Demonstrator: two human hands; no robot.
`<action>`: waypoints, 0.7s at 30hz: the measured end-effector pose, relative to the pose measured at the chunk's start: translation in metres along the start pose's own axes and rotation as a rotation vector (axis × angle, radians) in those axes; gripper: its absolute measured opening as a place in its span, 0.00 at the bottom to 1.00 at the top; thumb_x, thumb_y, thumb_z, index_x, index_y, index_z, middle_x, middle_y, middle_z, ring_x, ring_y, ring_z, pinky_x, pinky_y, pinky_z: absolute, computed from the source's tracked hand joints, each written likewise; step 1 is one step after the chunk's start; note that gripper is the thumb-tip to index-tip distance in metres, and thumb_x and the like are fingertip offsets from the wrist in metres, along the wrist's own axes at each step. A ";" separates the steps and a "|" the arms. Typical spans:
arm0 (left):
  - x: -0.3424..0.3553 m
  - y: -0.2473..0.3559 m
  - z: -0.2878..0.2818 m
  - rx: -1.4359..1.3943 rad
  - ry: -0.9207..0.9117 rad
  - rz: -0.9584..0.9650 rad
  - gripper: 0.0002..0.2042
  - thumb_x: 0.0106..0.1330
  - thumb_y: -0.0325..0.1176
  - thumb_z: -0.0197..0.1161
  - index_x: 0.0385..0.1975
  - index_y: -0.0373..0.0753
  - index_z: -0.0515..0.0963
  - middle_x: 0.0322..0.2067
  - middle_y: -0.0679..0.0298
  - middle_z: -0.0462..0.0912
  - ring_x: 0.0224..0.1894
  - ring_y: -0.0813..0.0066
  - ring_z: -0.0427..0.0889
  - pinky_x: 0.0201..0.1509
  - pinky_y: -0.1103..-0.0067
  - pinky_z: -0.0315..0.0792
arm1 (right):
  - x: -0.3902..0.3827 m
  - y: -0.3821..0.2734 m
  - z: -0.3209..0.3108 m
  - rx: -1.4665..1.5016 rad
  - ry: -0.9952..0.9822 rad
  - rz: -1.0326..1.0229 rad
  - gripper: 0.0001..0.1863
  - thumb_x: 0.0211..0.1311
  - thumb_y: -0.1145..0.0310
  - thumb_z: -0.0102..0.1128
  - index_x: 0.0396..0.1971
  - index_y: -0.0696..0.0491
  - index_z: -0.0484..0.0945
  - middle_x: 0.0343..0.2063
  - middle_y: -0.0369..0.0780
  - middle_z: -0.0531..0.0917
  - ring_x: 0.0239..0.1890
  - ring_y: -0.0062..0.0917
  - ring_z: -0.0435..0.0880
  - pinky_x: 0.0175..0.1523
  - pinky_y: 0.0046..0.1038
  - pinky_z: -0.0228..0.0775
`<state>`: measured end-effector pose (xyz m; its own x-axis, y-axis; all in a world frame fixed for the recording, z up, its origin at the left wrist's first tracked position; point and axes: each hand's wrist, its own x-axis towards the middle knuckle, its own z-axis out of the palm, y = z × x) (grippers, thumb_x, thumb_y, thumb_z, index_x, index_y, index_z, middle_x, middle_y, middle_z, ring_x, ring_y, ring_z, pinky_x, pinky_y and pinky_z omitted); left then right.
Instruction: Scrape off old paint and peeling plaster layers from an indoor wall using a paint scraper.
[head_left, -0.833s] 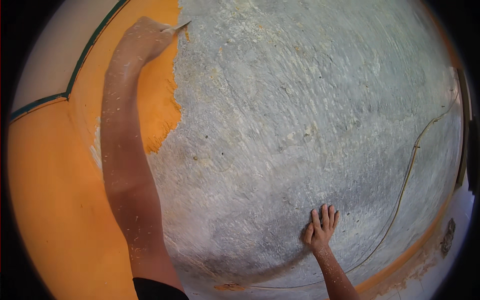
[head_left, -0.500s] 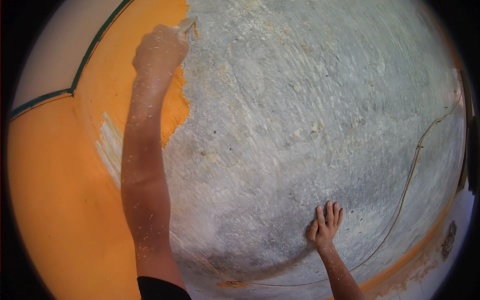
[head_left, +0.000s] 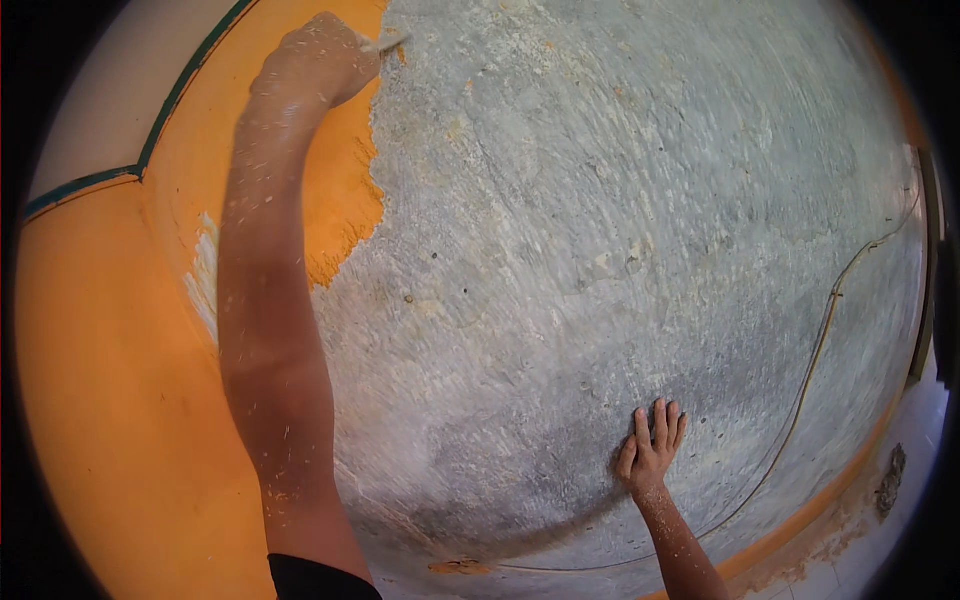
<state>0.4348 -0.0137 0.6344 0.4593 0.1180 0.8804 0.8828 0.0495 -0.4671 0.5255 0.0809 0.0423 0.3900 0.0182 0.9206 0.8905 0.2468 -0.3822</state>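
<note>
Before me stands a wall, bare grey and rough (head_left: 560,250) over most of its width, with orange paint (head_left: 345,190) left of a ragged edge. My left hand (head_left: 315,65) is closed around a scraper (head_left: 385,43) high up on that edge. The scraper's blade is against the wall where the paint meets the grey surface; its handle is mostly hidden in my fist. Small pale flakes lie on my left forearm. Lower and to the right, my right hand (head_left: 652,455) rests on the grey wall with fingers spread, holding nothing.
A thin cable (head_left: 825,335) runs down the right side of the wall and along its foot. A green stripe (head_left: 160,135) borders a pale area at upper left. The floor (head_left: 850,550) at lower right carries dust and a dark clump (head_left: 890,482).
My left hand has moved slightly up with the scraper, its forearm shifting left. The right hand keeps its place on the wall.
</note>
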 end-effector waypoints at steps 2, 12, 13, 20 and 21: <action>0.001 0.001 -0.007 0.078 -0.107 0.096 0.15 0.62 0.42 0.56 0.39 0.40 0.82 0.26 0.50 0.82 0.28 0.58 0.80 0.38 0.68 0.73 | -0.004 -0.006 -0.001 0.011 -0.010 0.005 0.23 0.63 0.66 0.42 0.58 0.50 0.73 0.65 0.47 0.64 0.70 0.44 0.54 0.72 0.51 0.34; -0.013 -0.002 0.002 -0.072 0.019 0.024 0.17 0.62 0.45 0.55 0.40 0.38 0.81 0.28 0.50 0.82 0.30 0.60 0.81 0.40 0.69 0.73 | -0.001 -0.003 -0.003 0.019 0.003 0.003 0.23 0.64 0.66 0.42 0.58 0.50 0.73 0.64 0.47 0.65 0.70 0.43 0.54 0.72 0.50 0.35; -0.014 -0.001 0.006 -0.061 0.039 0.006 0.17 0.63 0.45 0.55 0.41 0.39 0.81 0.28 0.49 0.82 0.31 0.60 0.82 0.40 0.69 0.73 | -0.003 -0.004 -0.002 0.016 -0.003 0.008 0.23 0.64 0.66 0.41 0.58 0.50 0.73 0.64 0.47 0.65 0.70 0.43 0.54 0.72 0.50 0.35; -0.013 -0.006 -0.010 -0.026 -0.156 0.086 0.18 0.63 0.44 0.55 0.48 0.44 0.80 0.32 0.50 0.83 0.34 0.59 0.83 0.41 0.70 0.73 | -0.003 -0.005 -0.002 0.021 0.000 0.004 0.23 0.64 0.66 0.42 0.59 0.50 0.72 0.65 0.47 0.64 0.70 0.43 0.53 0.72 0.50 0.35; -0.006 -0.014 0.000 -0.042 -0.065 0.069 0.17 0.64 0.44 0.55 0.48 0.44 0.80 0.32 0.51 0.84 0.34 0.59 0.83 0.41 0.71 0.73 | 0.000 -0.005 0.001 0.021 0.005 0.005 0.23 0.64 0.66 0.42 0.59 0.50 0.72 0.65 0.47 0.64 0.70 0.43 0.53 0.72 0.50 0.35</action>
<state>0.4200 -0.0147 0.6356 0.5126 0.1839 0.8387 0.8535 -0.0025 -0.5211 0.5204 0.0806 0.0444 0.3956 0.0144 0.9183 0.8835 0.2672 -0.3847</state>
